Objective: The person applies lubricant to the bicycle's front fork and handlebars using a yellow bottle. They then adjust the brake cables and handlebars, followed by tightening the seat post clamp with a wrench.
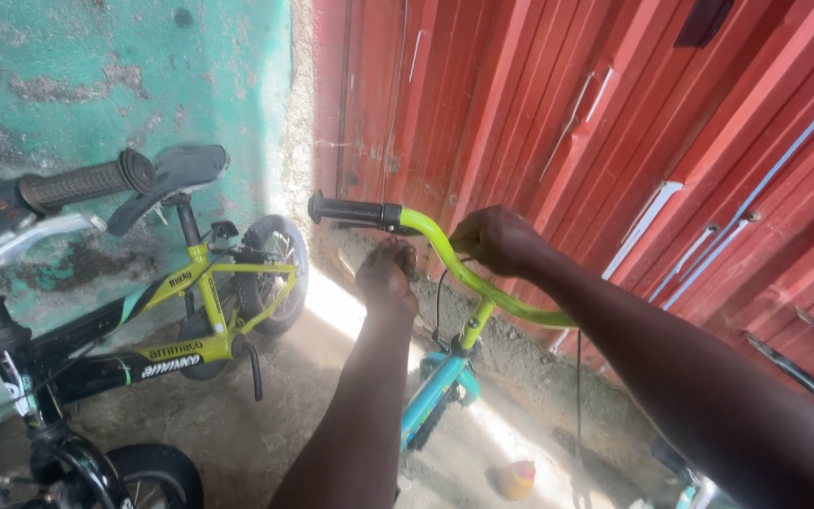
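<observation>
lime-green handlebar (468,278) of a small teal-framed bicycle (440,386) runs from upper left to lower right across the frame, its black rubber grip (346,209) pointing left toward a teal plaster wall (96,75). the bicycle stands beside a red corrugated metal door (614,113). the right hand (496,240) is curled over the bar near its bend; the left hand (388,278) is balled just below the bar by the grip, though what its fingers pinch cannot be told. another yellow-green bicycle (204,302) leans against the wall at left.
</observation>
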